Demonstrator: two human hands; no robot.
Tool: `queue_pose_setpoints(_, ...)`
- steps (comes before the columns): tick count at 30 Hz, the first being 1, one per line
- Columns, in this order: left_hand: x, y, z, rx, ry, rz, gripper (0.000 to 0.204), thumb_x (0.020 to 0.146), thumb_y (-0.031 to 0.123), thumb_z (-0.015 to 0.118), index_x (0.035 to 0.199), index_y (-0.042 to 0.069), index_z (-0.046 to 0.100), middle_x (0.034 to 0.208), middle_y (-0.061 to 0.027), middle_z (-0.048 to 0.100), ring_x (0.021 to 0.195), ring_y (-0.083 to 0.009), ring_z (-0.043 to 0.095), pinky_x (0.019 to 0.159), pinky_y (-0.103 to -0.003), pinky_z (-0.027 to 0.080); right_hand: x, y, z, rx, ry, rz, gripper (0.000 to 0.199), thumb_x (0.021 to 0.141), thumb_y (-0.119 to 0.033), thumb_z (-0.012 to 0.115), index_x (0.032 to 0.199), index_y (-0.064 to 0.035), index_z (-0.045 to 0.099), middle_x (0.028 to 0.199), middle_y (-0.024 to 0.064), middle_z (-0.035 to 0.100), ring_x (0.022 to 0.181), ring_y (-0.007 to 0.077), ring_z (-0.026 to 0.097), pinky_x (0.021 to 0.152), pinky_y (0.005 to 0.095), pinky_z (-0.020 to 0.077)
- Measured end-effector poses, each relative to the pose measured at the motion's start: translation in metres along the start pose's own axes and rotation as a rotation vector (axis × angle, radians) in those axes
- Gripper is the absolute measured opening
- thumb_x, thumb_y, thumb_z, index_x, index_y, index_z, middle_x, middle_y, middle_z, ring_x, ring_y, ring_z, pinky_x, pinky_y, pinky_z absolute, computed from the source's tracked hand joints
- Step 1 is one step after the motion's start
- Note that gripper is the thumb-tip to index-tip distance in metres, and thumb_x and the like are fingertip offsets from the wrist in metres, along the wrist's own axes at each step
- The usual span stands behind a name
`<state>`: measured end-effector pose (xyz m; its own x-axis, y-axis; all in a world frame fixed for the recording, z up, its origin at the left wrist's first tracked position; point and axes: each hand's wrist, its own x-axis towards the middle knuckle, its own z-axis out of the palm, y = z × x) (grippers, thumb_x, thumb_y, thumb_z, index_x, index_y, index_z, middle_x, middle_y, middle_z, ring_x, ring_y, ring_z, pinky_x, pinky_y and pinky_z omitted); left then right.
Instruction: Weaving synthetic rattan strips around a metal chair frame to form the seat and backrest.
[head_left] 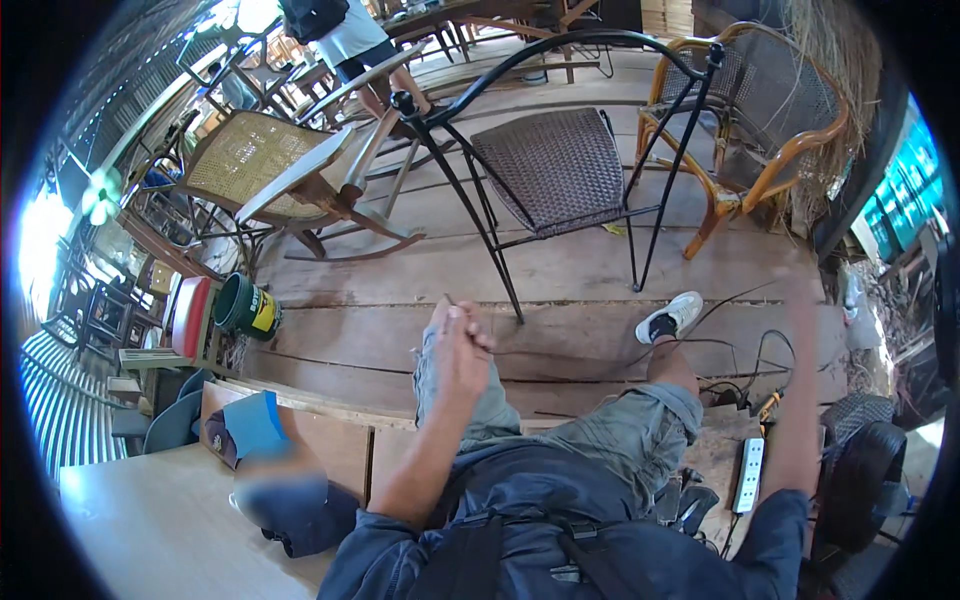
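Note:
My left hand (460, 345) is raised in front of my knee, fingers closed around a thin dark strand whose tip pokes out above the thumb. My right hand (800, 295) reaches far out to the right and is blurred by motion. A thin dark line (735, 303) runs across the floor planks toward it, but I cannot tell if the hand holds it. I sit with grey shorts on, my leg stretched out to a white shoe (672, 316).
Across the plank floor stand a black metal chair with a woven seat (560, 165), a rattan armchair (760, 110) and a wooden rocking chair (280, 170). A green can (245, 305), a white power strip (750, 475), a pale table (150, 520), another person (350, 40) far back.

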<state>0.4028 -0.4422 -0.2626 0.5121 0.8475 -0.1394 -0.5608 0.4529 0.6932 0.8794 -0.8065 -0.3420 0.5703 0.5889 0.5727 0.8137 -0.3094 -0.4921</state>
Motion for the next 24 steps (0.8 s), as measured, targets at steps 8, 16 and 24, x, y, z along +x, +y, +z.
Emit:
queue_pose_setpoints(8,-0.017,0.001,0.058,0.379,-0.252,-0.066,0.017,0.094,0.018,0.045,0.099,0.006,0.056,0.089,-0.0024,0.059,0.08,-0.0053,0.053,0.061,-0.02,0.044,-0.021,-0.394,0.184,0.736,-0.441,0.006,0.034,0.091,-0.025,0.05,0.119,-0.0071,0.052,0.091,0.0117,0.063,0.086,0.0198,0.06,0.074,0.0331,0.0462)
queue_pose_setpoints(16,0.036,0.074,0.068,1.032,-0.243,0.172,0.019,0.091,0.013,0.051,0.103,0.002,0.059,0.095,-0.0021,0.059,0.091,-0.009,0.052,0.084,-0.024,0.04,0.023,-0.385,0.188,0.738,-0.297,0.315,0.019,0.092,-0.017,0.049,0.103,-0.0035,0.056,0.066,0.0003,0.052,0.057,0.0084,0.047,0.053,0.0221,0.0403)
queue_pose_setpoints(24,0.111,0.138,0.109,0.913,-0.505,0.668,0.039,0.089,0.012,0.05,0.123,-0.003,0.041,0.12,-0.011,0.048,0.109,-0.0168,0.047,0.094,-0.027,0.037,0.162,-0.385,0.167,0.569,-0.088,0.151,0.03,0.085,-0.007,0.046,0.113,-0.006,0.057,0.068,0.0116,0.058,0.062,0.0176,0.057,0.06,0.0301,0.046)
